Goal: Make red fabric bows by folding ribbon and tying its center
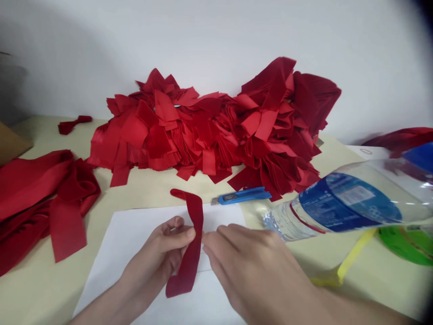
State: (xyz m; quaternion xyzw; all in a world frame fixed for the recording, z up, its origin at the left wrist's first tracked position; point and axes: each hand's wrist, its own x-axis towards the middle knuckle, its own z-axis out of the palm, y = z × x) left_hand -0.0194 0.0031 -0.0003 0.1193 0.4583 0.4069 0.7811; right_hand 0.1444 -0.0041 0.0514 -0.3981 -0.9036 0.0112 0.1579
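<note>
A dark red strip of velvet ribbon hangs over a white sheet of paper, its top end curling to the left. My left hand pinches the strip near its middle, thumb in front. Close against the strip's right edge is my right hand, its fingers curled together with their tips at the ribbon. Whether something small sits between those right fingertips is hidden. Just beyond the paper's far edge lies a blue box cutter with a bit of blade showing.
A big heap of red ribbon pieces lies along the wall. Longer red ribbon is piled at the left, with a small red bow behind. At the right are a plastic bottle, yellow tape and a green roll.
</note>
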